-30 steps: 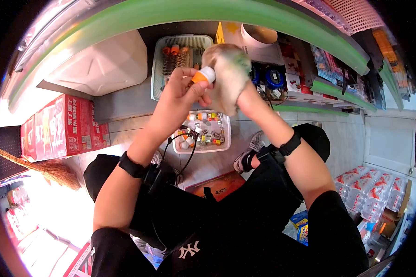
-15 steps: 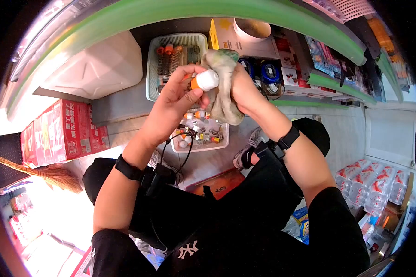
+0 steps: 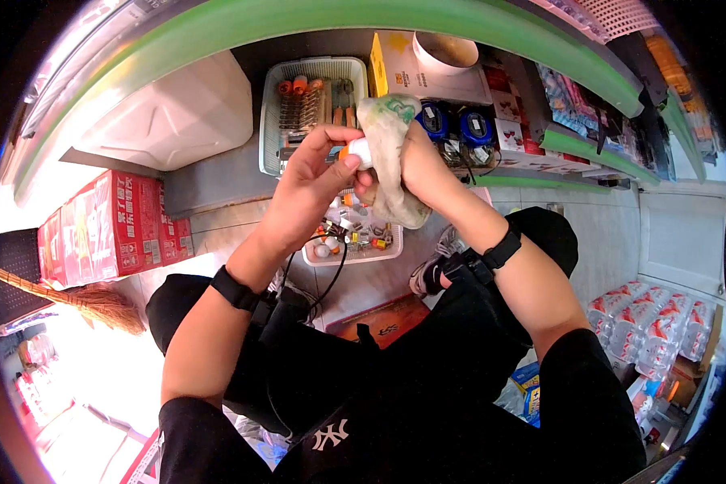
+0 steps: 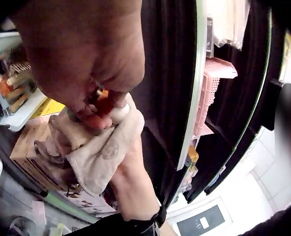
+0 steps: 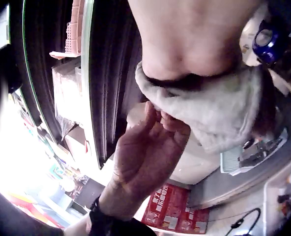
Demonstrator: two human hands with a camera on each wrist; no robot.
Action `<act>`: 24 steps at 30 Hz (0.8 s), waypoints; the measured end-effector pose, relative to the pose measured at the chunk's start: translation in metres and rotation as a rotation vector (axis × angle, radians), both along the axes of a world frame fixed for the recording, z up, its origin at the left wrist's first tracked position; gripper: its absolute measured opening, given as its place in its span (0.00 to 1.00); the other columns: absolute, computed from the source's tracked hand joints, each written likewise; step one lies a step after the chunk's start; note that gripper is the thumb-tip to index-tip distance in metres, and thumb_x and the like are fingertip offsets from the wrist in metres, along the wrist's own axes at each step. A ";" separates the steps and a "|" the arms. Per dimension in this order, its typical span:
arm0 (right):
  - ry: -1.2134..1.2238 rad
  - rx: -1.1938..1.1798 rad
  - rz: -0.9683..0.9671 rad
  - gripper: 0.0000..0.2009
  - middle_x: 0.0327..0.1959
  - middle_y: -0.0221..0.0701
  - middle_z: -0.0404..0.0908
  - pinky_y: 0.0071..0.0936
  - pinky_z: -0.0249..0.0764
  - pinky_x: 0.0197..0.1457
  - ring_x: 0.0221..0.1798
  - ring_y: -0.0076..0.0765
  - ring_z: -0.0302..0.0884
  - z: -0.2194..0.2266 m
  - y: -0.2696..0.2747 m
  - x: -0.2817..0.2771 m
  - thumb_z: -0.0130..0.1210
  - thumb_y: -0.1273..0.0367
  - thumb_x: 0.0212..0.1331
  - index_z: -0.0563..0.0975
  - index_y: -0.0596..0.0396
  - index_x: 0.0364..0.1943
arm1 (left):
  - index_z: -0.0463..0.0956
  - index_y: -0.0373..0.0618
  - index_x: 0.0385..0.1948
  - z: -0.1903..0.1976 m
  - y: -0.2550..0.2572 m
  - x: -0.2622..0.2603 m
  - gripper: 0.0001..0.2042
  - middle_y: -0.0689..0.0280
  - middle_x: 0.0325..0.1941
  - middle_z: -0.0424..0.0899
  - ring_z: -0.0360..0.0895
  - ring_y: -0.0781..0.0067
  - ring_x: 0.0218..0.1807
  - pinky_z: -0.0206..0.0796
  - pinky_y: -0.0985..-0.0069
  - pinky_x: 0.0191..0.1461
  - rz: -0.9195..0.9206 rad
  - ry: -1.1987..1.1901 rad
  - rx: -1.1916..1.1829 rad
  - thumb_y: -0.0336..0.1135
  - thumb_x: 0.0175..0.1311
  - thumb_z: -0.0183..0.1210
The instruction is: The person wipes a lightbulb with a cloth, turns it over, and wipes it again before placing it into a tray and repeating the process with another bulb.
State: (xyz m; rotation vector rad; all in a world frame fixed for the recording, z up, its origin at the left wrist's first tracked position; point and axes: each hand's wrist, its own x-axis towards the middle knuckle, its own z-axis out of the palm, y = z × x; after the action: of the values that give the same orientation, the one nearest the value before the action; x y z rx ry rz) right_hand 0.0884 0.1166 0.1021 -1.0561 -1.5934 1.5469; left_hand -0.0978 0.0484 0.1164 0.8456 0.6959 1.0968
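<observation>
My left hand (image 3: 313, 176) pinches a small orange-and-white bulb-shaped piece (image 3: 360, 154) by its orange end, between thumb and fingers. Its white end is against a pale, stained cloth (image 3: 385, 149) with a green mark, which my right hand (image 3: 419, 165) grips from the other side. The cloth covers most of the right fingers and hangs down past them. In the left wrist view, the white end (image 4: 120, 114) shows at the fold of the cloth (image 4: 103, 155). Below the hands, a white basket (image 3: 355, 260) on the floor holds several similar orange-and-white pieces and small packets.
Behind the hands, a pale green basket (image 3: 268, 121) of springs and tools stands on the low shelf. Two blue round items (image 3: 476, 127), a carton with a white bowl (image 3: 445, 55) and a white jug (image 3: 181, 121) flank it. A green shelf edge (image 3: 339, 18) runs above.
The cloth in my right hand has shifted about the piece and now covers more of its white end, exposed half a second ago. My left hand keeps its pinch.
</observation>
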 end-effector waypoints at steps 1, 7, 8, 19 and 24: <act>0.058 -0.056 0.005 0.10 0.37 0.34 0.85 0.32 0.79 0.41 0.38 0.34 0.83 0.003 0.000 0.000 0.54 0.67 0.68 0.79 0.59 0.45 | 0.69 0.42 0.61 0.000 0.001 -0.001 0.14 0.63 0.55 0.77 0.77 0.74 0.48 0.71 0.74 0.57 -0.018 -0.033 0.002 0.30 0.77 0.53; -0.076 0.152 -0.138 0.12 0.46 0.32 0.84 0.28 0.77 0.52 0.48 0.27 0.81 0.003 -0.007 -0.006 0.53 0.69 0.71 0.78 0.60 0.52 | 0.69 0.40 0.65 0.004 0.003 0.002 0.18 0.61 0.56 0.79 0.79 0.72 0.51 0.74 0.73 0.60 0.030 -0.443 -0.222 0.31 0.77 0.55; -0.104 0.217 -0.119 0.13 0.49 0.34 0.83 0.31 0.74 0.56 0.51 0.31 0.79 -0.003 -0.008 -0.003 0.52 0.68 0.71 0.78 0.59 0.53 | 0.69 0.40 0.65 0.004 0.005 0.001 0.18 0.61 0.56 0.80 0.79 0.72 0.51 0.74 0.72 0.60 0.049 -0.474 -0.233 0.31 0.77 0.55; -0.224 0.362 0.042 0.14 0.46 0.46 0.85 0.42 0.77 0.54 0.48 0.54 0.83 0.020 -0.016 0.004 0.54 0.62 0.64 0.83 0.54 0.46 | 0.71 0.37 0.62 0.005 0.010 -0.002 0.16 0.60 0.51 0.82 0.81 0.74 0.46 0.76 0.72 0.57 0.124 -0.075 -0.047 0.29 0.76 0.56; -0.327 0.346 0.033 0.15 0.48 0.38 0.85 0.37 0.78 0.55 0.48 0.39 0.83 -0.016 -0.011 0.010 0.52 0.63 0.69 0.80 0.58 0.51 | 0.74 0.36 0.59 -0.005 0.005 0.002 0.15 0.61 0.49 0.83 0.83 0.76 0.41 0.79 0.77 0.47 0.232 0.324 0.132 0.25 0.74 0.58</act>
State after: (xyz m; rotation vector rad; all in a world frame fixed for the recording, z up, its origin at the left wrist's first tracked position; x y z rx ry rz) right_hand 0.0985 0.1057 0.0858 -1.1282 -2.0198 1.0999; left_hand -0.0955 0.0534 0.1119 1.0898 1.0194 1.2359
